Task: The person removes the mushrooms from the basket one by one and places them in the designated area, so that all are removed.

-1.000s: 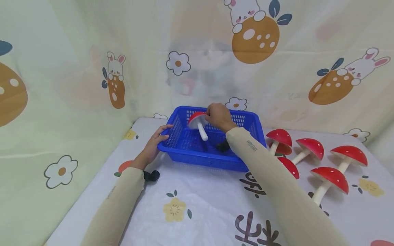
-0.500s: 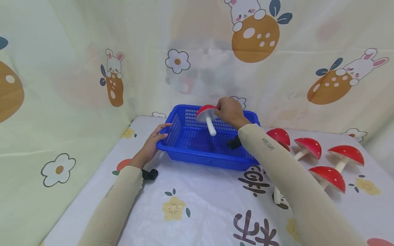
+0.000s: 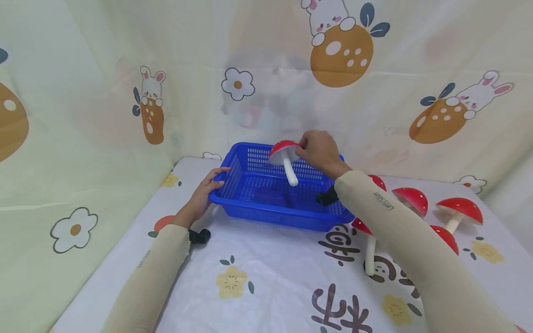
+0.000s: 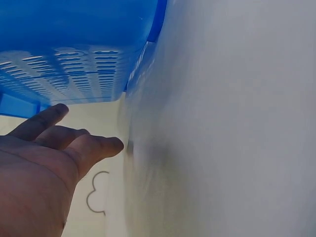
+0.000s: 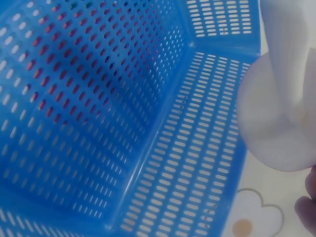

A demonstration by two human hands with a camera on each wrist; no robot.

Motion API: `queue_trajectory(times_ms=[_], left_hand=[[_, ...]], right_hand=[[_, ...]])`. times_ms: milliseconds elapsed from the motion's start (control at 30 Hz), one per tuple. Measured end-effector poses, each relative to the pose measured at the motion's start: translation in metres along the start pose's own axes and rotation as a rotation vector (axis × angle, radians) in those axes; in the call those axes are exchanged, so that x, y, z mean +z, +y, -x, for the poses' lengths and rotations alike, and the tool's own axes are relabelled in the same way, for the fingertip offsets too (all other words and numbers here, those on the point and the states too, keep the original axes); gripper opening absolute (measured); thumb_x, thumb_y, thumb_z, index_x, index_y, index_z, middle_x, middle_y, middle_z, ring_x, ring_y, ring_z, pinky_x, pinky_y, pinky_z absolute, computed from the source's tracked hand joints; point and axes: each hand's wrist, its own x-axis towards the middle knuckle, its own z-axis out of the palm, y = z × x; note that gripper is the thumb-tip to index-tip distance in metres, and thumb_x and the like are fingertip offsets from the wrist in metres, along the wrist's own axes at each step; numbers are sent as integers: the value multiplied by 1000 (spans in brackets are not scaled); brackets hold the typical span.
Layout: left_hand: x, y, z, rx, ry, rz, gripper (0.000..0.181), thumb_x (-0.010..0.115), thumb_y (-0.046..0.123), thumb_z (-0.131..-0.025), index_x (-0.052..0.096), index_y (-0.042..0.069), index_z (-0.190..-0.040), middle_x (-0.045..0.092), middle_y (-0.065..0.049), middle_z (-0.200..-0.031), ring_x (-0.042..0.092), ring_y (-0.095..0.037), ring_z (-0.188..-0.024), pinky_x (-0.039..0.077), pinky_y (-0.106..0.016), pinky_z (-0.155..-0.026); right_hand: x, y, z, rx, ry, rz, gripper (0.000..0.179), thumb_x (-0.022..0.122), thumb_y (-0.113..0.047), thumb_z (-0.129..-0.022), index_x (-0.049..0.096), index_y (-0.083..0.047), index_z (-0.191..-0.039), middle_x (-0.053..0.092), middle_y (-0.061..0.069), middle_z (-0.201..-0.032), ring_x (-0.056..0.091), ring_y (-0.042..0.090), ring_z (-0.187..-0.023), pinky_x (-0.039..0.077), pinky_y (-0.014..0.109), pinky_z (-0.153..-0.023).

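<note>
My right hand pinches the rim of a toy mushroom's cap over the far side of the blue basket. This mushroom has a red cap and a white stem that slants down toward the basket's inside. In the right wrist view, the pale underside of the mushroom cap fills the right edge, with fingertips below it. My left hand touches the basket's left side, fingertips at the rim. The left wrist view has its fingers extended beside the slotted wall.
Several more red-capped mushrooms lie on the white patterned cloth to the right, among them one mushroom farthest right; my right sleeve partly covers others. A printed curtain hangs close behind the basket. Black wrist cameras jut from both wrists.
My right hand has moved right and a little up, carrying the mushroom with it. My left hand stays at the basket's left rim. The head view has shifted slightly.
</note>
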Motion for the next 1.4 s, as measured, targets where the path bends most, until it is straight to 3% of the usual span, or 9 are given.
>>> queue_trajectory(times_ms=[433, 633, 867, 1033, 1400], left_hand=[[-3, -4, 1, 7, -4, 5, 46, 38, 29, -101, 38, 32, -147, 16, -2, -164, 30, -40, -145, 33, -62, -113], [-3, -3, 4, 8, -10, 20, 46, 39, 28, -101, 37, 31, -147, 17, -5, -164, 32, -41, -144, 33, -61, -113], [-2, 0, 6, 11, -16, 17, 47, 38, 29, -101, 36, 30, -148, 16, -5, -164, 30, -42, -145, 32, -62, -113], [-2, 0, 6, 11, -12, 30, 47, 37, 27, -102, 34, 27, -149, 15, -7, -165, 29, -43, -145, 32, -63, -113], [2, 1, 4, 19, -24, 33, 47, 37, 28, -102, 35, 29, -149, 15, -5, -165, 30, -42, -145, 33, -63, -113]], right_hand=[[-11, 2, 28, -3, 43, -31, 17, 71, -17, -84, 69, -2, -91, 71, 14, -88, 63, 26, -73, 61, 41, -70], [-19, 5, 40, 34, 94, -61, 15, 72, -17, -83, 64, -5, -89, 72, 13, -98, 67, 28, -81, 61, 43, -74], [-35, 8, 51, 28, 151, -43, 16, 71, -15, -82, 59, -4, -85, 65, 14, -81, 57, 27, -69, 55, 39, -63], [-45, 16, 62, 27, 173, -26, 16, 70, -15, -82, 59, -3, -85, 65, 15, -80, 56, 26, -66, 52, 38, -59], [-70, 39, 98, 73, 214, 3, 20, 73, -16, -80, 60, -3, -85, 68, 17, -81, 62, 26, -62, 58, 43, -58]])
